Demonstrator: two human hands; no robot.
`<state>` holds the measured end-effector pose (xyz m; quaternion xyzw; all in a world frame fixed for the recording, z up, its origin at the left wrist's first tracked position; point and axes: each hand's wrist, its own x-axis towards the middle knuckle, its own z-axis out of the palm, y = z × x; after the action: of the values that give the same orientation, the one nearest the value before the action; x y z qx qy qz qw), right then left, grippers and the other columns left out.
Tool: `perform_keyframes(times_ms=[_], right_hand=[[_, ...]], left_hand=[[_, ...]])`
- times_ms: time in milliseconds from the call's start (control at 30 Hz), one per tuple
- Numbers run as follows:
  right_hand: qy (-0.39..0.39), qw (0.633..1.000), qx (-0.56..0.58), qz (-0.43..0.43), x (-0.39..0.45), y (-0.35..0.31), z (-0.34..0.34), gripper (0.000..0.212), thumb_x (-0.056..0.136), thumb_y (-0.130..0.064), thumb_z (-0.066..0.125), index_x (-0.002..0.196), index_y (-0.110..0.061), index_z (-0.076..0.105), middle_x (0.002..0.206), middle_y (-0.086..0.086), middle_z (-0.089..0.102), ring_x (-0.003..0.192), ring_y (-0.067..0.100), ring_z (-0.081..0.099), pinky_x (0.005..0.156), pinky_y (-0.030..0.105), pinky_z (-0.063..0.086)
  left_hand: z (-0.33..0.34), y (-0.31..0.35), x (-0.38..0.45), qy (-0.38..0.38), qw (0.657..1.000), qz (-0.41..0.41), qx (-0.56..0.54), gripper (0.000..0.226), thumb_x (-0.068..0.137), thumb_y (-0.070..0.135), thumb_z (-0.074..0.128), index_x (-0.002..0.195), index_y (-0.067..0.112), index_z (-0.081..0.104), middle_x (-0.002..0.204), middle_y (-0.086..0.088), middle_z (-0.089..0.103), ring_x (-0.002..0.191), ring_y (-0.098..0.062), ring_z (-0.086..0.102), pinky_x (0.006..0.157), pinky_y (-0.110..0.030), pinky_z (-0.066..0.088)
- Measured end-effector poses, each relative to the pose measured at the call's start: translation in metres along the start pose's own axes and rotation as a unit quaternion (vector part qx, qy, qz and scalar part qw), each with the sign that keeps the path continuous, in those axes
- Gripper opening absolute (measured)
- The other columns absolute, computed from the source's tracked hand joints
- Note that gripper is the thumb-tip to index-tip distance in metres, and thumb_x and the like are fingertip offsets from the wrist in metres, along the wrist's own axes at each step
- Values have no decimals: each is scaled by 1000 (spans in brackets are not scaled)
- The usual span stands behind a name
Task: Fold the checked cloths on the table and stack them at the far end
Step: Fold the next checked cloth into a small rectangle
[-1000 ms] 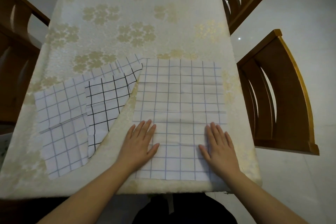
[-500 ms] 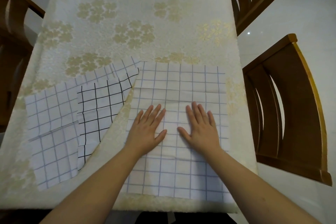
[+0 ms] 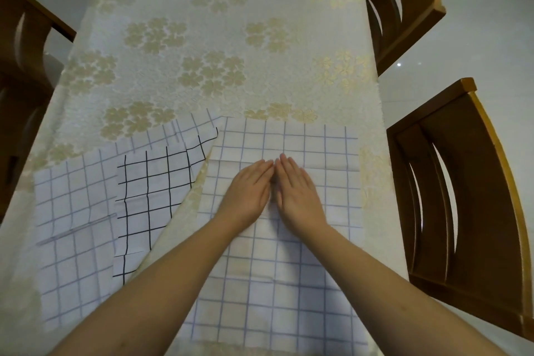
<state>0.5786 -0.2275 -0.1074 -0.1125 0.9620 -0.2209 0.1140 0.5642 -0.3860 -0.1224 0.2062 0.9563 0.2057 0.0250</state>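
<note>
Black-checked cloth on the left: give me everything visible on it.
The black-checked cloth is white fabric with a thin black grid. It lies flat and unfolded, turned askew on the gold-flowered tablecloth, left of the big blue-checked cloth that both hands press. It rests on top of another blue-checked cloth, overlapping that one's right part. Faint creases cross it. Its near corner reaches toward the left forearm. Neither hand touches it.
</note>
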Motion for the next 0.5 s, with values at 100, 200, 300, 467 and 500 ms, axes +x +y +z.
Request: perform_keyframes(times_ms=[100, 200, 300, 467, 500], right_hand=[[-10, 998, -68, 4, 9, 16, 9, 59, 98, -33, 26, 152, -12, 31, 160, 5, 25, 147, 20, 24, 119, 36, 9], [3, 994, -109, 21, 12, 41, 3, 63, 99, -49, 23, 156, -23, 16, 163, 0, 6, 151, 17, 5, 120, 41, 2], [6, 991, -113, 70, 15, 65, -10, 69, 97, -61, 17, 156, -32, -3, 163, -4, -13, 149, 14, -14, 120, 40, -7], [14, 986, -119, 118, 21, 90, -27, 72, 95, -65, 11, 156, -29, -2, 163, 1, -13, 149, 17, -16, 122, 42, -3], [15, 986, -118, 118, 21, 90, -28, 73, 94, -65, 10, 156, -29, -2, 164, 1, -13, 149, 17, -16, 122, 42, -3]], left_hand=[[3, -12, 1, -55, 996, -25, 71, 55, 100, 35, 29, 152, 19, 32, 159, 0, 30, 147, -17, 24, 118, -42, 22], [1, -26, -2, -81, 989, -52, 109, 63, 98, 53, 26, 156, 31, 13, 164, 5, 9, 151, -14, 5, 121, -41, 8], [-2, -34, 0, -95, 983, -83, 131, 73, 93, 66, 23, 156, 36, 1, 165, 6, -5, 151, -15, -7, 121, -42, 0], [0, -36, 7, -67, 973, -182, 122, 74, 91, 70, 12, 155, 38, -2, 164, 6, -10, 151, -18, -8, 120, -46, -5], [0, -35, 9, -55, 970, -207, 116, 73, 91, 69, 11, 155, 37, -1, 164, 5, -9, 151, -18, -6, 120, -47, -5]])
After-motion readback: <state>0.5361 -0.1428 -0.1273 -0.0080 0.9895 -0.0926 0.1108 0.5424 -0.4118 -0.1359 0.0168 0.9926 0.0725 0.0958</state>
